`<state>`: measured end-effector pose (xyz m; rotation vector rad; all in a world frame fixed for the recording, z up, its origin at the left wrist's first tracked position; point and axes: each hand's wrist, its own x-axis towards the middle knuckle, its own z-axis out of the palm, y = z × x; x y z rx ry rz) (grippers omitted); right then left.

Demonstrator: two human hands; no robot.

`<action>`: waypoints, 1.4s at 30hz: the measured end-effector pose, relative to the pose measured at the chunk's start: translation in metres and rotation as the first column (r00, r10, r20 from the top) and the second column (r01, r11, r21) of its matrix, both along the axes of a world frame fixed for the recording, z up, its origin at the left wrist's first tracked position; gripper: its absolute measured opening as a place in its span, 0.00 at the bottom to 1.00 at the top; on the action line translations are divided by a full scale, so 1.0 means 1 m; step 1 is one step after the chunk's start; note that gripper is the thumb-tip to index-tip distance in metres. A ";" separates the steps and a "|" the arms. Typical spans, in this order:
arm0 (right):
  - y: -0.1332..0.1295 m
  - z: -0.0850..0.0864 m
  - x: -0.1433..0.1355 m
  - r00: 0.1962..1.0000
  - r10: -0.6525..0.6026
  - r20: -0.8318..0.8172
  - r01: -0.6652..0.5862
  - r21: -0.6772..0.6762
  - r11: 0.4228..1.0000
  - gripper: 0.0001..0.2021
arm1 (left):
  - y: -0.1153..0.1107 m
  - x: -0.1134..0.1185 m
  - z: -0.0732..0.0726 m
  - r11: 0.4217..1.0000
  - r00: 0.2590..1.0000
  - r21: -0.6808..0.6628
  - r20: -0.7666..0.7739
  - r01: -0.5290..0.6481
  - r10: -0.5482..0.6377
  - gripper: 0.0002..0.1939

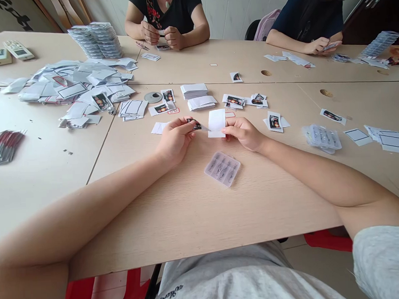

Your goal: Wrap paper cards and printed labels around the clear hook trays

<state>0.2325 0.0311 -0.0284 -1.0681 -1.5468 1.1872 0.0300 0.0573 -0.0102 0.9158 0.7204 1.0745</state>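
Note:
Between finger and thumb my left hand (176,141) pinches a black printed sticker (194,124). My right hand (244,133) grips the lower right edge of a white slip of paper (217,121), which is held upright. The sticker's right end meets or nearly touches the slip; I cannot tell which. Just below both hands, a clear plastic case (222,169) lies on the table, with several small metal pieces in its compartments. Beyond my hands stand two stacks of white slips (196,96), and black printed stickers (234,101) lie to their right.
A large heap of white slips (75,82) spreads at the left, with tall stacks of clear cases (95,40) behind it. More clear cases (322,137) lie right, near black-bordered labels (391,139). Two people sit across the table; one person's hands (163,36) hold a small item.

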 end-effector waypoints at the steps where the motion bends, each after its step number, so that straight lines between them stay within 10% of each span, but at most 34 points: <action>1: 0.000 0.000 0.000 1.000 -0.001 -0.003 0.001 -0.003 1.000 0.08 | 0.001 0.000 0.000 1.000 1.000 -0.004 0.003 0.001 -0.001 0.05; 17: -0.003 0.000 -0.007 0.933 -0.354 -0.063 0.358 0.072 0.931 0.19 | -0.004 0.001 -0.006 0.977 0.978 0.210 -0.208 0.032 0.013 0.15; 28: -0.027 0.011 -0.024 0.725 -0.433 0.536 0.174 0.465 0.868 0.16 | -0.019 0.000 0.000 0.910 0.914 0.405 -0.397 0.091 0.085 0.12; 42: -0.017 0.023 -0.008 0.931 -0.234 0.281 0.227 0.056 0.972 0.06 | -0.026 0.001 0.000 0.853 0.939 0.500 -0.343 0.151 0.035 0.07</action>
